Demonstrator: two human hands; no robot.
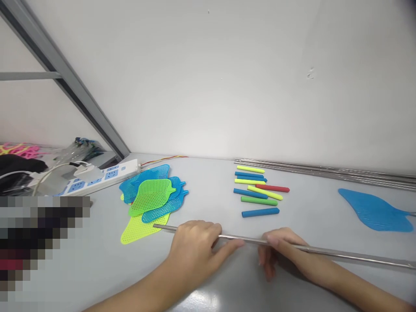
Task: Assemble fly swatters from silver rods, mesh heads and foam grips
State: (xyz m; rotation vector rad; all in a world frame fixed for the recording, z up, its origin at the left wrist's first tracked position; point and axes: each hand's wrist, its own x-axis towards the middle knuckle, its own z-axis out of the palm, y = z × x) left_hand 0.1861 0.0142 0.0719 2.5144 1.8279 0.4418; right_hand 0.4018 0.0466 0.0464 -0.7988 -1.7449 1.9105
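Observation:
A long thin metal rod (351, 254) crosses the front of the table, its left end near the fly swatter heads. My left hand (198, 242) is closed over the rod from above, its thumb stretched along it to the right. Farther right, my right hand (282, 247) pinches the same rod between thumb and fingers, with the other fingers hanging below. Beyond my left hand lies a pile of perforated swatter heads, with a green swatter head (151, 197) on top and a yellow swatter head (136, 229) underneath. Several coloured plastic handle tubes, among them a blue tube (260, 212), lie beyond my hands.
More metal rods (325, 173) lie along the wall at the back right. A blue swatter head (373, 210) rests at the right, with a rod end at its neck. A white power strip (113, 173) with plugged cables stands at the left beside a grey metal frame (87, 104).

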